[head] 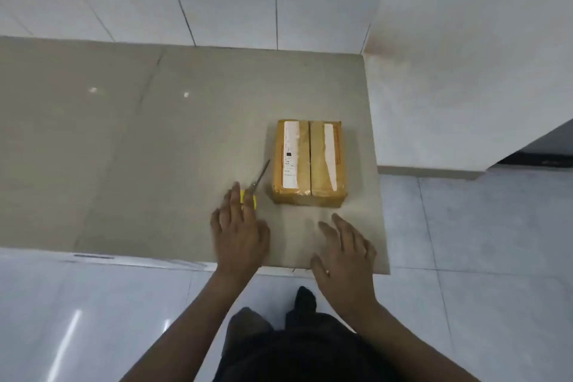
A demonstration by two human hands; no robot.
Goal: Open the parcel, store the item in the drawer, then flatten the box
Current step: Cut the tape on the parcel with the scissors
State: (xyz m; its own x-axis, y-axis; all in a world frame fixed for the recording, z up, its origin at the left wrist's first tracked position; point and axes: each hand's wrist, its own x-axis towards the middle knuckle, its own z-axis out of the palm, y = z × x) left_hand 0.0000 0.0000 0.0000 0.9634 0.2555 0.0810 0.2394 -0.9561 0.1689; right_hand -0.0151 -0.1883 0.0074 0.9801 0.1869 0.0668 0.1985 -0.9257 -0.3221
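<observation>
A brown cardboard parcel (pixel 310 161) lies flat on a beige counter top (pixel 139 149), sealed with tape along its middle seam, with white label strips on both flaps. Scissors with yellow handles (pixel 252 188) lie just left of the parcel, blades pointing up and right. My left hand (pixel 240 233) rests flat with its fingertips over the yellow handles, fingers spread, not gripping. My right hand (pixel 344 248) hovers open near the counter's front edge, a little below the parcel, holding nothing. No drawer shows in this view.
The counter ends at its right edge (pixel 376 164) close beside the parcel, and at the front edge (pixel 155 260) under my wrists. A white wall or cabinet block (pixel 465 71) stands to the right. Grey floor tiles surround the counter; my legs and feet show below.
</observation>
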